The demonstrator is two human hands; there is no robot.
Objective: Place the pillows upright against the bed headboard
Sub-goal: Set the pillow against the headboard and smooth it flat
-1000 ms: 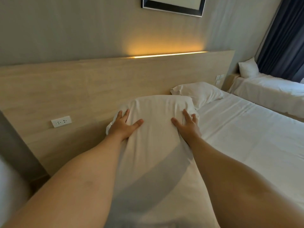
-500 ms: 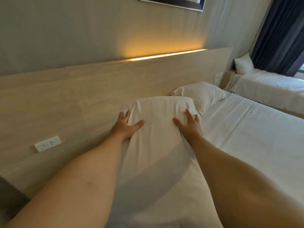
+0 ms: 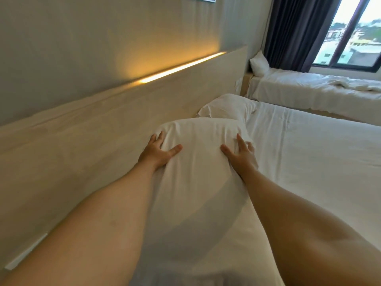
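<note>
A white pillow (image 3: pixel 201 153) lies lengthwise in front of me on the white bed, beside the pale wooden headboard (image 3: pixel 107 129). My left hand (image 3: pixel 157 150) grips its left edge, between pillow and headboard, thumb on top. My right hand (image 3: pixel 241 155) clasps its right edge, fingers spread over the fabric. A second white pillow (image 3: pixel 226 108) lies flat just beyond it, close to the headboard.
The bed sheet (image 3: pixel 309 151) stretches to the right. A second bed (image 3: pixel 317 89) with its own pillow (image 3: pixel 258 64) stands beyond, under a window with dark curtains (image 3: pixel 299 29). A lit strip (image 3: pixel 181 68) glows along the headboard's top.
My view has swung right and tilted, so the window and second bed show more. Both hands keep their hold on the pillow's sides, which has barely shifted.
</note>
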